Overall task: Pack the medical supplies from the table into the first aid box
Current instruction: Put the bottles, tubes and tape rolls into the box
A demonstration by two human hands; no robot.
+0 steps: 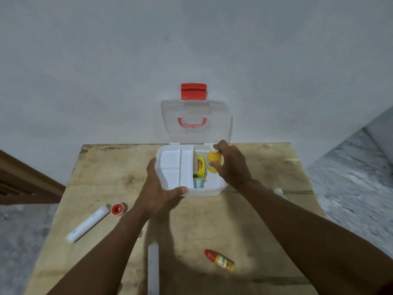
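The white first aid box (204,192) stands open at the table's far middle, its clear lid with a red latch (193,91) leaning back against the wall. My left hand (158,188) grips the box's near left corner, thumb on the front rim. My right hand (230,165) holds a yellow bottle (212,161) with a white cap over the box's right compartment. Inside lie a yellow carton (200,166) and a teal item (198,183). A white inner tray (174,167) fills the left side.
On the wooden table (265,209) lie a white tube (88,223) and a red-and-white tape roll (118,209) at the left, a small red-capped bottle (220,260) near the front, and a white strip (153,269) at the front edge. A wall stands right behind the box.
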